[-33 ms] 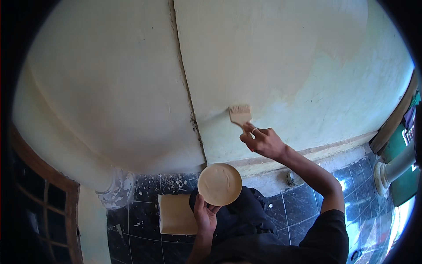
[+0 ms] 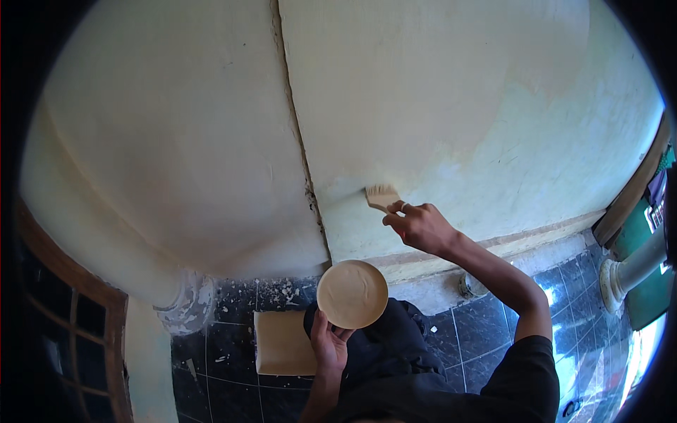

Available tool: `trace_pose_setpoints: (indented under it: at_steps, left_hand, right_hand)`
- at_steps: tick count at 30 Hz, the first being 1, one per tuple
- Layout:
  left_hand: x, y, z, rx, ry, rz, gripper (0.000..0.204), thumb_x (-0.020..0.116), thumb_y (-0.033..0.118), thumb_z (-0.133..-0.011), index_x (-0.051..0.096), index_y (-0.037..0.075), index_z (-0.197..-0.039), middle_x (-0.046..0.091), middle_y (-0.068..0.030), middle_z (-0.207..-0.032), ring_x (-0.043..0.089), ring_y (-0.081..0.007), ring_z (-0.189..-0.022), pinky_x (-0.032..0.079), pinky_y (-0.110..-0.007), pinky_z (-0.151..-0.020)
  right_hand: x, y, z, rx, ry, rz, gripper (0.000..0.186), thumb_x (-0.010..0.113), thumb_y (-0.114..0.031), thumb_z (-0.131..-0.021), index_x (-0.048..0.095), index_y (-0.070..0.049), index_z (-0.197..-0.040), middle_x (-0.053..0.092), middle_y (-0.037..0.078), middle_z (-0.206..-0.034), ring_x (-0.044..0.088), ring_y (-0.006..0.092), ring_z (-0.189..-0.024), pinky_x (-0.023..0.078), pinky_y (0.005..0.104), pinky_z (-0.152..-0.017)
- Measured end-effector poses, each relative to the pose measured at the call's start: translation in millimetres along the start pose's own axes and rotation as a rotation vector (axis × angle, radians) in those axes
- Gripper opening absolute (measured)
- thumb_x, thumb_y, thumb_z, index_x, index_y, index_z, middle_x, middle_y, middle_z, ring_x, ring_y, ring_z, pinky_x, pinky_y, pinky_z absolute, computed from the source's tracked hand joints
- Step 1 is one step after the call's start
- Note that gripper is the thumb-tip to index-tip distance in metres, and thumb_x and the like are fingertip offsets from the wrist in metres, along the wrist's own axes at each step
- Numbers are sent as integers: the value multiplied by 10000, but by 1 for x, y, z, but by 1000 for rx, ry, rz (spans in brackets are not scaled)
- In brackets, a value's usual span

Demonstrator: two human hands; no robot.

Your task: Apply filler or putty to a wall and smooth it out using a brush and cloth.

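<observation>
A wide paintbrush [image 2: 382, 197], coated in beige paint, is in my right hand [image 2: 422, 229]; its bristles are at the pale plastered wall [image 2: 458, 113], a little right of a long vertical crack [image 2: 303, 162]. My left hand [image 2: 329, 342] grips a round, shallow container [image 2: 352, 289] of beige paint from underneath, below and left of the brush. My legs in dark clothing are bent behind the container.
A beige rectangular piece [image 2: 282, 345] lies on the dark, speckled tile floor [image 2: 215, 359]. A wood-framed window [image 2: 74, 331] is at the lower left. A white column [image 2: 630, 271] and a green panel [image 2: 642, 310] stand at the right, beside a cylindrical object [image 2: 471, 285] near the wall base.
My right hand has tilted and shifted slightly, bringing the brush's bristles lower on the wall. My left hand and the container are almost unmoved.
</observation>
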State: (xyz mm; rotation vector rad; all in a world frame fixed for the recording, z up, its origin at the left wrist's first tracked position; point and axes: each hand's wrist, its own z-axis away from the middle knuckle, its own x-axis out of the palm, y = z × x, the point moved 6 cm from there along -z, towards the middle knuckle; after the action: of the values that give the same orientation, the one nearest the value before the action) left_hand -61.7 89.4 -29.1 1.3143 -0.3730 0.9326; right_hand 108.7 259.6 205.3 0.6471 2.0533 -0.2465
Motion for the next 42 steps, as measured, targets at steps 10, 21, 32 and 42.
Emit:
trace_pose_setpoints:
  at_steps: [10,21,32,42]
  left_hand:
    - [2,-1,-6,5,-2,31,422,466,352,-999,483,56,-1300,617,-137,-1220,660,-268,-1040,598,-418,-813]
    - [-7,-2,-6,19,-16,12,453,477,363,-993,475,38,-1310,612,-138,-1218,641,-265,-1077,595,-419,-830]
    - [-4,-7,-10,-29,-51,66,383,487,327,-995,480,77,-1284,594,-134,-1223,651,-284,-1047,598,-460,-807]
    - [9,-3,-5,-9,-45,-8,399,494,336,-991,479,68,-1286,594,-150,-1225,654,-286,-1044,611,-435,-793]
  right_hand:
    - [-138,41,-55,-244,641,524,225,663,-6,-757,610,-115,-946,638,88,-1103,681,222,-921,584,298,-563]
    - [-44,30,-6,96,-61,-38,188,669,25,-766,676,-75,-925,692,89,-891,686,230,-678,571,350,-563]
    - [-203,90,-23,-173,601,665,273,722,-16,-769,690,-142,-1009,660,100,-1157,706,202,-776,600,287,-550]
    - [-76,86,57,163,84,70,115,637,19,-804,666,-77,-860,686,65,-860,668,210,-634,540,294,-504]
